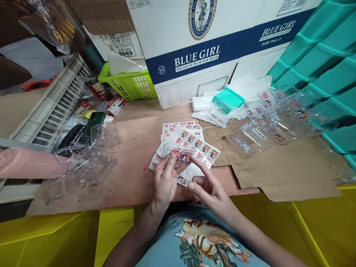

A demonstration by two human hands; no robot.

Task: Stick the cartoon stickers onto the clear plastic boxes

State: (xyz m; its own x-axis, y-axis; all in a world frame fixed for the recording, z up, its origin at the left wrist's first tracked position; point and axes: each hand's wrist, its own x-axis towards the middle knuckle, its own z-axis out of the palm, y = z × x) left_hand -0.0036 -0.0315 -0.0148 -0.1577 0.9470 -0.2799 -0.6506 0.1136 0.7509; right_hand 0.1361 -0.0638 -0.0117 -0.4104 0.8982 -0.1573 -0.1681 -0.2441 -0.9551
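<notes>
A clear plastic case [180,151] with a cat sticker and pink print on it is held in my left hand [164,178], thumb on its near edge. My right hand [207,185] is at the case's right side. Its index finger is stretched out and touches the sticker's right end, while the thumb is apart and the other fingers are curled. Under the case, several sticker sheets [207,148] with cats and pink lettering lie fanned on the wooden table [130,155].
Clear cases [250,139] lie on cardboard [292,170] at the right, beside stacked teal bins [328,78]. A teal box [228,99] sits before the large beer carton [167,40]. More clear plastic [97,163], a phone [93,126] and a pink bottle [30,163] are left.
</notes>
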